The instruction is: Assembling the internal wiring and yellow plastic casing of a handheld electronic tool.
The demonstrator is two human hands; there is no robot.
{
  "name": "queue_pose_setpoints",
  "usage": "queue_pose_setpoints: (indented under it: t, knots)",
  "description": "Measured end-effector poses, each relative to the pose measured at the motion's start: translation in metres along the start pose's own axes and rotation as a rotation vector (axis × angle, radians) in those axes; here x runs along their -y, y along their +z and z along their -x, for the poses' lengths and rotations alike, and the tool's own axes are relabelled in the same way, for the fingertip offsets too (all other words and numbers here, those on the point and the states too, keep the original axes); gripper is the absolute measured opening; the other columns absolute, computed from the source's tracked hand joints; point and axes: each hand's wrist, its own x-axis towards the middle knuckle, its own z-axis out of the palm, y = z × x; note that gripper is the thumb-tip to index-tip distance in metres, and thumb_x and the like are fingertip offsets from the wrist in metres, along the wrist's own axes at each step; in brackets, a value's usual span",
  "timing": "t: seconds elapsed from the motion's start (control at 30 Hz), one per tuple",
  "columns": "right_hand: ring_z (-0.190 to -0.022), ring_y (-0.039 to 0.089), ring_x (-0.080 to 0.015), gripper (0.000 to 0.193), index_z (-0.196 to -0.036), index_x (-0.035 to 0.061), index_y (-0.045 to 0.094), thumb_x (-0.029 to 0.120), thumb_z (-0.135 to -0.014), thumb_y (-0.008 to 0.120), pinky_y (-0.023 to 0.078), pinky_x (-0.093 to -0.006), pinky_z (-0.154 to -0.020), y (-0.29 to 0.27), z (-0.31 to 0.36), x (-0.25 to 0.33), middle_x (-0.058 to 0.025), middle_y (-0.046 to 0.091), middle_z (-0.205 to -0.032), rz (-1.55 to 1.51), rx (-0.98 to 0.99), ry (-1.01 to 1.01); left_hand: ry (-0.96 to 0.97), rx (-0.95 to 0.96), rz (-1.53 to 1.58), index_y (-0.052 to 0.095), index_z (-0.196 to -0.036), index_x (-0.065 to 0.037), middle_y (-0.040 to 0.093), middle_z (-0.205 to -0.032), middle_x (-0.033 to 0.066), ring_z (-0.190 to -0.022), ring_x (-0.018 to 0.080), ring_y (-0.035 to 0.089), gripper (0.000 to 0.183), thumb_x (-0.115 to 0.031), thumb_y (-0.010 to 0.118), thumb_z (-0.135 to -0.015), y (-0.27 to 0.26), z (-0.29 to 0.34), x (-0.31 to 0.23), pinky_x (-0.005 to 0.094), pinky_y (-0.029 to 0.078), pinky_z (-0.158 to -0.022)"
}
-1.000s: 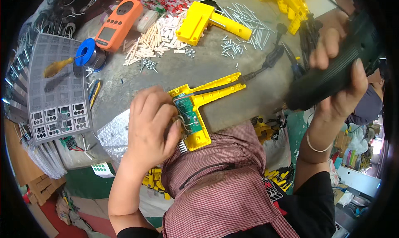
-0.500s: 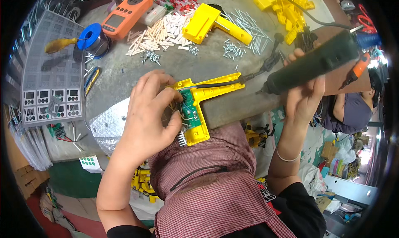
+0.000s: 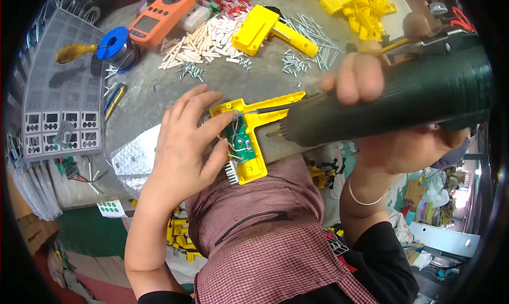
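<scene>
A yellow plastic housing half [image 3: 258,170], shaped like a pistol grip, lies open at the bench's near edge. Inside it sits a green circuit board [image 3: 244,143] with thin wires. A dark cable [image 3: 265,111] runs along its handle. My left hand [image 3: 185,137] grips the housing's left side, index finger and thumb at the board's wires. My right hand [image 3: 389,153] is wrapped around a thick dark green electric screwdriver [image 3: 339,115], held almost level. Its brassy tip points left, just right of the housing and apart from the board in this view. White metal fins stick out beside the lower board.
Beyond the housing lie a closed yellow casing [image 3: 257,31], white sticks [image 3: 204,41], loose screws [image 3: 297,63] and an orange meter [image 3: 164,17]. A blue solder spool [image 3: 117,46] and a sheet of printed panels [image 3: 63,92] are leftward. Yellow parts [image 3: 363,9] pile up far right.
My right hand has brought the electric screwdriver left and closer to the camera, with its tip now near the housing. My left hand has shifted slightly, its fingers spreading a little over the board.
</scene>
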Motion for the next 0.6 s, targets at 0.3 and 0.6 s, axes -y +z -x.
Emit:
queue_pose_setpoints:
  t: [0.3, 0.6]
  knots:
    - [-0.052, 0.047, -0.0112, 0.087, -0.114, 0.0045, 0.050, 0.082, -0.075, 0.048, 0.044, -0.0292, -0.058, 0.043, -0.007, -0.048, 0.0036, 0.049, -0.062, 0.244, -0.417, -0.114, -0.028, -0.050, 0.163, 0.065, -0.094, -0.006, 0.059, -0.113, 0.0125, -0.120, 0.0370, 0.049, 0.022, -0.007, 0.065, -0.073, -0.001, 0.002, 0.006, 0.0458, 0.038, -0.101]
    - [-0.054, 0.051, -0.0135, 0.084, -0.099, 0.0071, 0.047, 0.087, -0.071, 0.051, 0.046, -0.0301, -0.057, 0.063, -0.007, -0.050, -0.0003, 0.052, -0.064, 0.755, -0.401, 0.126, -0.049, -0.139, 0.177, 0.061, -0.084, -0.005, 0.059, -0.104, 0.0106, -0.109, 0.0339, 0.053, 0.015, -0.009, 0.066, -0.070, 0.007, 0.003, 0.007, 0.0436, 0.040, -0.094]
